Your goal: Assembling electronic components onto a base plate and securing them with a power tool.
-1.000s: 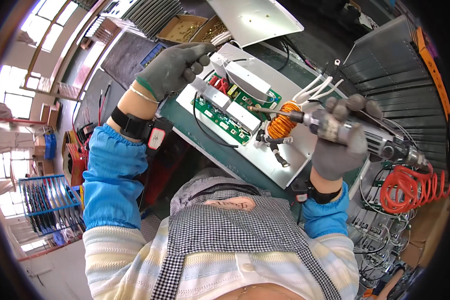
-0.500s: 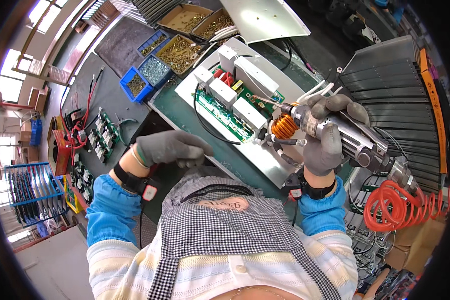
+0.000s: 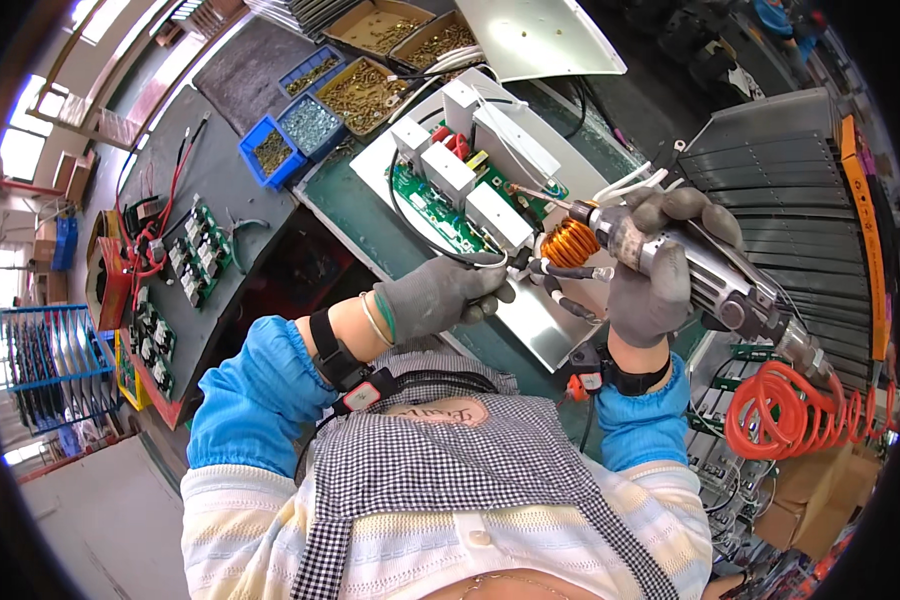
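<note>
My right hand (image 3: 660, 265) grips a silver air screwdriver (image 3: 725, 285). Its bit (image 3: 545, 195) points left, above the copper-wound coil (image 3: 570, 243). My left hand (image 3: 435, 298), gloved in grey like the right, has its fingers closed at the near edge of the circuit board (image 3: 430, 205), on a black cable (image 3: 398, 205); its fingertips partly hide the cable's lower end. White blocks (image 3: 500, 215) stand on the green board, which sits on a white metal plate (image 3: 540, 325). Black cable ends with lugs (image 3: 570, 270) lie beside the coil, between my hands.
Blue bins (image 3: 270, 152) and boxes of brass screws (image 3: 360, 95) stand at the far left of the green bench. A white metal cover (image 3: 540, 40) lies beyond. Stacked dark panels (image 3: 780, 190) and a red coiled hose (image 3: 785, 410) are to the right; circuit boards (image 3: 198, 250) lie left.
My left hand has moved right and forward to the black cable by the board's near edge. My right hand and the air screwdriver stay almost in place.
</note>
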